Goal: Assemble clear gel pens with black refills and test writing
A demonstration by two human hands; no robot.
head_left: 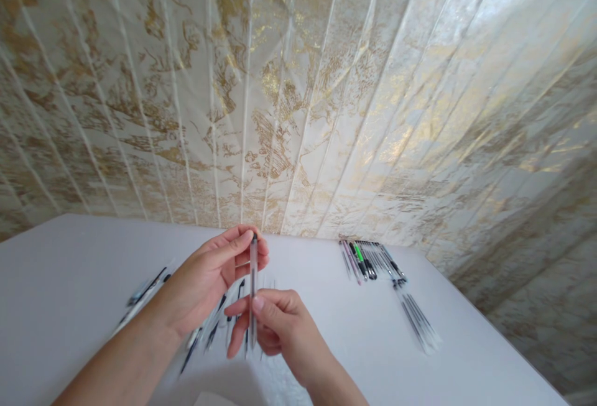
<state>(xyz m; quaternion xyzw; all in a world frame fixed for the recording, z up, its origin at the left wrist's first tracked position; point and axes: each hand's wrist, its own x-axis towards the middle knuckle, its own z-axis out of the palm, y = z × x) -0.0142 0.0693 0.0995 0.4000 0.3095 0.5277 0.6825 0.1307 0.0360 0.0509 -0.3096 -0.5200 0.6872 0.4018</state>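
Observation:
A slim clear-barrelled pen [254, 269] with a dark upper end stands nearly upright between my two hands. My left hand [228, 253] pinches its top between thumb and fingers. Lower down, my right hand [282, 322] grips the barrel with thumb and forefinger, its other fingers curled loosely behind. Beneath and behind the hands, several loose pens and pen parts [217, 325] lie scattered on the white table [345, 344], partly covered by my hands and forearms. Whether the pen's tip is fitted cannot be made out, as the lower end is blurred.
At the right lies a row of pens [373, 260], one bright green, side by side. Nearer me is a bundle of thin clear pens or refills [417, 319]. More pens [144, 294] lie left of my left forearm. A gold-patterned curtain [280, 114] borders the table's far edge.

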